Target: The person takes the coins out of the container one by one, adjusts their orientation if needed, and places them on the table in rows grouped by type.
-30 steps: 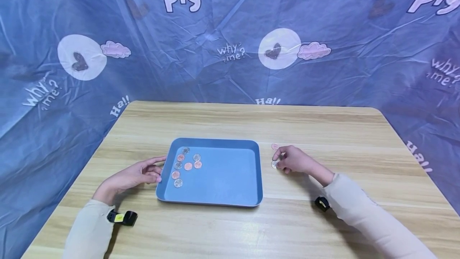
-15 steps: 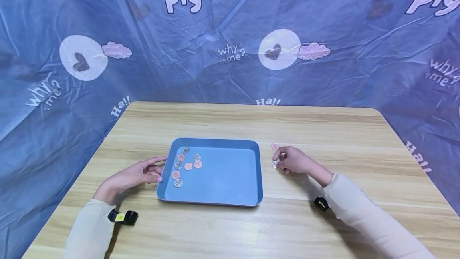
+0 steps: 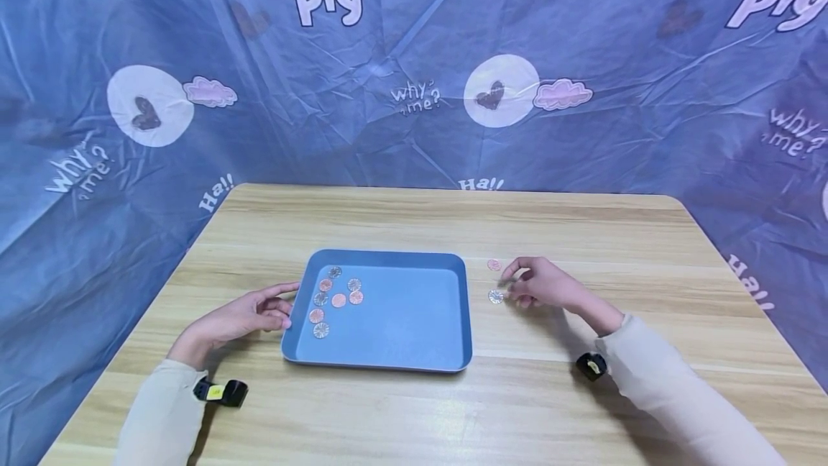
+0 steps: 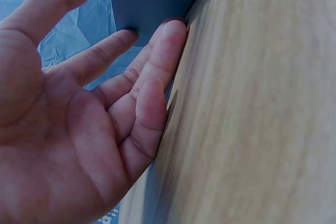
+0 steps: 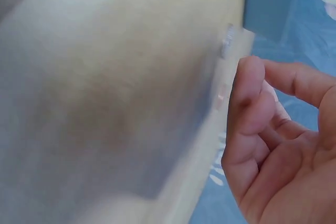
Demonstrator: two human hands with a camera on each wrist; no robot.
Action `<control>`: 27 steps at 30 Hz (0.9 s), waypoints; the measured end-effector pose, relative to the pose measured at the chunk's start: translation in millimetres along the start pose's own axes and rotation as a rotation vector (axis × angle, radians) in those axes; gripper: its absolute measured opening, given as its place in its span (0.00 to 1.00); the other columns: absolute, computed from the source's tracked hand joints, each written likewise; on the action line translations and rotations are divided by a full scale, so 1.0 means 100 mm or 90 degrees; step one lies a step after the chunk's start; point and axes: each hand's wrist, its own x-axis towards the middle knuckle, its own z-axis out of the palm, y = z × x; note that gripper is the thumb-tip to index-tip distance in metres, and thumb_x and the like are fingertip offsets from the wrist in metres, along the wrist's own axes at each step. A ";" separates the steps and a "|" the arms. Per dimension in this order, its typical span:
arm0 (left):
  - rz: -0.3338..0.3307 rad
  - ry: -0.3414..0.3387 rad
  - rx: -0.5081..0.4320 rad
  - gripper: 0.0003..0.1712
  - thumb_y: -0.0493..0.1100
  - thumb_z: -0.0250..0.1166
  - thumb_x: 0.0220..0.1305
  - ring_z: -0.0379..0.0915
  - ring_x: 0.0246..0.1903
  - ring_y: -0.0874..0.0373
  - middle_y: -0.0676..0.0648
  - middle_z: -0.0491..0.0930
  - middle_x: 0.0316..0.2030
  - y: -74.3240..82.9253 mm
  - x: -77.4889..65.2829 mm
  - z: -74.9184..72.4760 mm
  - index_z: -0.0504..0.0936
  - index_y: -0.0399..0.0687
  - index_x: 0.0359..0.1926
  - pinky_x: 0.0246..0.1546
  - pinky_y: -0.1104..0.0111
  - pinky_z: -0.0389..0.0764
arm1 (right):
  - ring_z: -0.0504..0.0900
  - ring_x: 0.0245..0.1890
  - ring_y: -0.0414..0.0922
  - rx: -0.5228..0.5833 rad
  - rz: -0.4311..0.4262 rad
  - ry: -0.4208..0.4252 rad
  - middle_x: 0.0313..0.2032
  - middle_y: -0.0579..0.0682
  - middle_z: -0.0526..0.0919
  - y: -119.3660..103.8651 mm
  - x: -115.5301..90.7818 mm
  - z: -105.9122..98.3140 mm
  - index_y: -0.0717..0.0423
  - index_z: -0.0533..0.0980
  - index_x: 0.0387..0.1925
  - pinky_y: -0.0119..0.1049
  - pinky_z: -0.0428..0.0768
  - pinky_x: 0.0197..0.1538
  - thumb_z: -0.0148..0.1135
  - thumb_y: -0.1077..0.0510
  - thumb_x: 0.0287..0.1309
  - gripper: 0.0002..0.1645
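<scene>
A blue rectangular tray [image 3: 407,318] lies on the table, with several silver and copper-coloured coins near its left side. My left hand [image 3: 236,318] rests at the tray's left edge. In the left wrist view its fingertips touch the outside of the tray wall [image 4: 152,3], fingers only partly bent. To the right of the tray, a silver coin [image 3: 495,296] and a copper-coloured coin [image 3: 494,265] lie on the wood. My right hand [image 3: 543,285] hovers just right of these two, fingers loosely bent and no coin visible in them. Both coins show beside the fingertips in the right wrist view.
The light wooden table [image 3: 414,416] has rounded far corners. Behind it hangs a blue printed cloth [image 3: 362,135]. Black wrist cameras [image 3: 222,392] are strapped at both pale sleeves.
My right hand has drawn back a little to the right, off the silver coin, which now shows whole on the table. The left hand and the tray have stayed in place.
</scene>
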 end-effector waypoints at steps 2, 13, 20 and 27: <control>-0.006 0.002 -0.004 0.48 0.40 0.64 0.63 0.75 0.44 0.66 0.44 0.75 0.47 0.00 0.00 0.00 0.44 0.29 0.73 0.43 0.73 0.79 | 0.79 0.24 0.42 0.004 -0.007 0.005 0.31 0.57 0.83 -0.04 -0.04 -0.07 0.71 0.70 0.51 0.32 0.80 0.26 0.55 0.68 0.58 0.19; 0.002 -0.003 -0.013 0.48 0.39 0.64 0.63 0.75 0.44 0.65 0.38 0.74 0.49 0.00 0.00 0.00 0.44 0.28 0.73 0.46 0.74 0.80 | 0.81 0.28 0.41 0.070 -0.048 0.019 0.34 0.50 0.84 -0.43 -0.23 -0.28 0.70 0.65 0.58 0.32 0.78 0.31 0.56 0.61 0.62 0.25; 0.003 -0.003 -0.012 0.48 0.40 0.64 0.63 0.75 0.45 0.66 0.36 0.73 0.50 -0.01 -0.01 0.00 0.44 0.28 0.73 0.47 0.75 0.80 | 0.82 0.32 0.38 0.115 -0.101 0.002 0.34 0.44 0.84 -0.70 -0.26 -0.24 0.70 0.65 0.56 0.30 0.80 0.38 0.55 0.61 0.64 0.23; 0.009 -0.005 -0.012 0.48 0.39 0.64 0.63 0.75 0.45 0.66 0.37 0.73 0.50 -0.01 0.00 0.00 0.44 0.27 0.73 0.47 0.75 0.80 | 0.83 0.33 0.41 0.127 -0.121 -0.012 0.35 0.46 0.83 -0.99 -0.21 -0.11 0.66 0.67 0.57 0.32 0.82 0.38 0.57 0.62 0.63 0.22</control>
